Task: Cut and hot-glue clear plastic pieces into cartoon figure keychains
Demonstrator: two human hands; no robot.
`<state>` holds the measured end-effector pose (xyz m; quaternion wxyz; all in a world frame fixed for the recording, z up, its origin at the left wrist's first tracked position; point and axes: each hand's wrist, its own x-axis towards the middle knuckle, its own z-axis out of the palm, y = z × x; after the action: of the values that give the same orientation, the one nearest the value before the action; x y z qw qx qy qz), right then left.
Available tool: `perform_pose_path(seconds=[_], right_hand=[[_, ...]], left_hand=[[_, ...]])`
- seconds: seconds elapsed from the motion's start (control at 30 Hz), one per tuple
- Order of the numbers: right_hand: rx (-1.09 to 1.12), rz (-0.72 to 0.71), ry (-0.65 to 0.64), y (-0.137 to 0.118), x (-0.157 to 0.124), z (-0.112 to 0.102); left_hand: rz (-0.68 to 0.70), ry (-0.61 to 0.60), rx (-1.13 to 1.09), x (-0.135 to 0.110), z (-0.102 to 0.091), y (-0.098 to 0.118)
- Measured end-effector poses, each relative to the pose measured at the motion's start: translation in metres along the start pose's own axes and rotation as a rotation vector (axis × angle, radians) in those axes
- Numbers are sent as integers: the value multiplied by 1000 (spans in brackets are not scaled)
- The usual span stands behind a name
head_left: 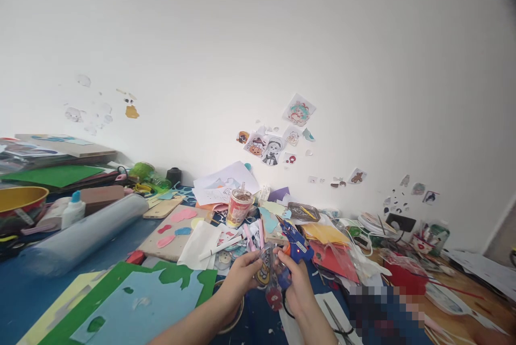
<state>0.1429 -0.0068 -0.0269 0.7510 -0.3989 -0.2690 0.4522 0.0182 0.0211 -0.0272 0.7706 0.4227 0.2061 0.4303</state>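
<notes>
Left fingers [255, 266] pinch small clear-plastic craft piece [264, 272]; right fingers [282, 257] curl around blue glue gun [297, 243]. If gun's hot, such close crowding could burn a fingertip.

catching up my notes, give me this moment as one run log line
left hand: holding clear decorated piece | right hand: holding blue glue gun | beyond them: drink cup

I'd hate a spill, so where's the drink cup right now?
In the head view, the drink cup is just left of centre, beyond the left hand, with the board bearing pink cut-outs to its left.
</notes>
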Motion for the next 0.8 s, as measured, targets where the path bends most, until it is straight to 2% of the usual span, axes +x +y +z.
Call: perform_pose_path(seconds=[0.47, 0.67, 0.8], right_hand=[[88, 63, -108, -3, 15, -15], [168, 32, -53, -16, 24, -22], [161, 15, -2, -21, 33, -32]], left_hand=[[-43, -33, -24, -1, -3, 6], [-13, 101, -58, -1, -4, 15], [5, 130, -73, -2, -3, 21]])
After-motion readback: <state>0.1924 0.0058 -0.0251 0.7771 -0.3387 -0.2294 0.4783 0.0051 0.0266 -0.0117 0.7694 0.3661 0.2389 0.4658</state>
